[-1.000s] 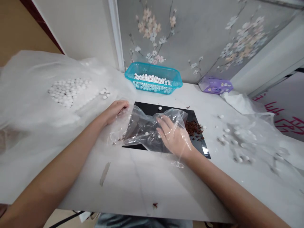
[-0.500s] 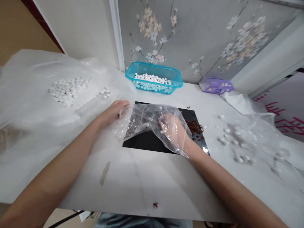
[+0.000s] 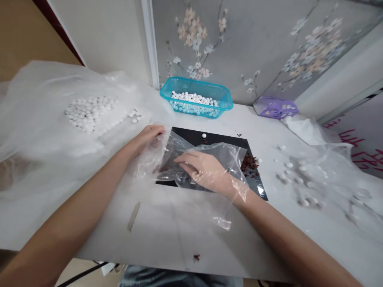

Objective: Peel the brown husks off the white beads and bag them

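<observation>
A clear plastic bag [image 3: 176, 145] lies crumpled over a black board [image 3: 224, 138]. My left hand [image 3: 149, 135] is closed on the bag's left end, beside the board's back left corner; its fingertips are partly hidden. My right hand [image 3: 203, 165] is over the middle of the board, with the clear film around its wrist and lower palm. Its fingers stretch left and hold nothing I can see; I cannot tell how much of the hand is inside the bag. One white ball [image 3: 204, 136] rests near the board's back edge. Small reddish-brown pieces [image 3: 249, 165] are heaped at its right side.
Behind the board stands a blue plastic basket [image 3: 196, 109] with many white balls. More balls lie in a large translucent bag [image 3: 38, 91] on the left and under clear film [image 3: 332, 171] on the right. A purple packet [image 3: 277, 108] sits at the back right.
My right hand has moved left and its curled fingers have stretched out. The bag has shifted down toward the table's front, leaving the white ball and the board's back edge uncovered.
</observation>
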`<state>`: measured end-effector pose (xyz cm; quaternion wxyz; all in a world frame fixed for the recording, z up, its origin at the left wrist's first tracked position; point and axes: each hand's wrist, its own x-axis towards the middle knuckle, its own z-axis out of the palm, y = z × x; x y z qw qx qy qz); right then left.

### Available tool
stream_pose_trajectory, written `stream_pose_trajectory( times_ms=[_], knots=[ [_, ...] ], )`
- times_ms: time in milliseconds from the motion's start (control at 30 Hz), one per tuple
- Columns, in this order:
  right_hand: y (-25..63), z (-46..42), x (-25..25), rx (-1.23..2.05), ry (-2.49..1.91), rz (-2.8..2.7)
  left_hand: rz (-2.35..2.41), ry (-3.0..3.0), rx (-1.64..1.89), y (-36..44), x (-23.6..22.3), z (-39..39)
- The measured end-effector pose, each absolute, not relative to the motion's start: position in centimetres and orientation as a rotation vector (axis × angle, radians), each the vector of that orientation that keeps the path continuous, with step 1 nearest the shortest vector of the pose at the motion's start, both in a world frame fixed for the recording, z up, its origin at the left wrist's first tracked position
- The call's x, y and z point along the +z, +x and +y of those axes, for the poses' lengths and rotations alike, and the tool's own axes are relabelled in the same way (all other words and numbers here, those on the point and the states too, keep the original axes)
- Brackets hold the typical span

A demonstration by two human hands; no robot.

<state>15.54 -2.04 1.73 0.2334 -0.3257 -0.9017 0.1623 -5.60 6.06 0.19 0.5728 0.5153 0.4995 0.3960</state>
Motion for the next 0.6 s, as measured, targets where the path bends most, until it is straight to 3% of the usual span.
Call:
stream_pose_trajectory(
  times_ms=[200, 600],
  knots=[
    [12.3, -1.4, 2.3, 0.316, -0.558, -2.742, 1.182, 1.258, 0.921, -5.5, 0.4, 5.6],
    [10.1, -3.2, -0.4, 0.037, -0.613, -2.8, 1.199, 1.27, 0.913, -5.1, 0.8, 5.3]
  ],
)
